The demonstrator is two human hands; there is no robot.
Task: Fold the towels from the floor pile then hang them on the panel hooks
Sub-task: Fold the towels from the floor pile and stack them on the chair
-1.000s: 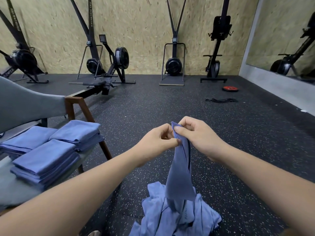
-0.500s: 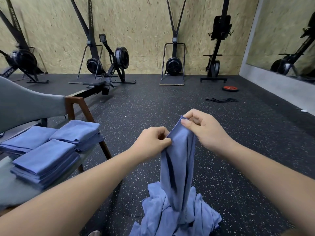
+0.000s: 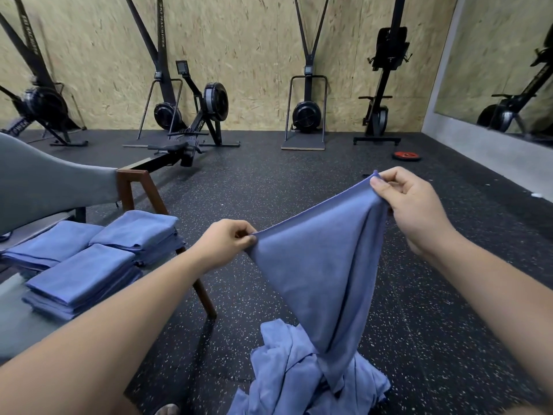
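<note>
Both hands are up over the heap. The left hand (image 3: 227, 244) pinches the towel (image 3: 323, 265) at one end of its top hem, fingers curled in tight against the thumb. The right hand (image 3: 410, 205) has the other corner, held higher and further out, thumb pressed on the cloth over curled fingers. Between them the hem runs taut, sloping up from left to right, and the towel hangs below in a long tapering fall, its lower end down in the pile (image 3: 287, 375) on the floor (image 3: 299, 190), right in front of the person. The pile is a crumpled heap of the same blue cloth. Off to the left, a grey surface (image 3: 15, 330) carries three stacks (image 3: 80, 283) of folded blue towels set close together, two at the back and one nearer. A wooden leg (image 3: 203, 295) angles down from it to the floor, just beside the left forearm. Further back a rower (image 3: 191, 127) stretches along the floor and other machines (image 3: 306, 112) stand against the chipboard wall (image 3: 254, 55). A red plate (image 3: 407, 156) lies flat on the floor beyond the right hand, and a mirror (image 3: 493, 55) hangs on the right.
</note>
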